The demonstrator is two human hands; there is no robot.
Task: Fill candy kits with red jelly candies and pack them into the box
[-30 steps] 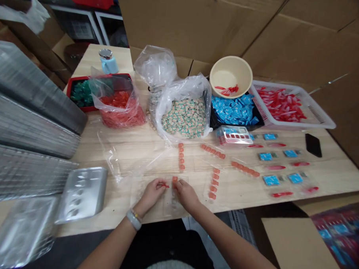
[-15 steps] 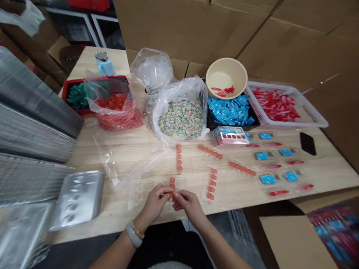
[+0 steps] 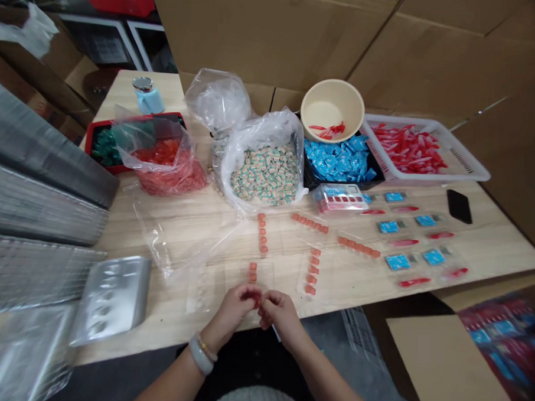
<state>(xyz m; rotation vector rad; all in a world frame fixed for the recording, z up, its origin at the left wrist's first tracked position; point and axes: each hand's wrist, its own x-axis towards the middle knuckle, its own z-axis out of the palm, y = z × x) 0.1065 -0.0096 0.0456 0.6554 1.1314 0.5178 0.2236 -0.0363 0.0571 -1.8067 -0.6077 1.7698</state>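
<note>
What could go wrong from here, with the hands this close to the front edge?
Dropping: the left hand pinches small red pieces near the table's front edge, so a slip might send one to the floor.
Nudging: the right hand works close beside the thin clear tray, and a brush could shift it.
Spilling: the beige bowl sits over the blue packets, so a knock may tip it.
</note>
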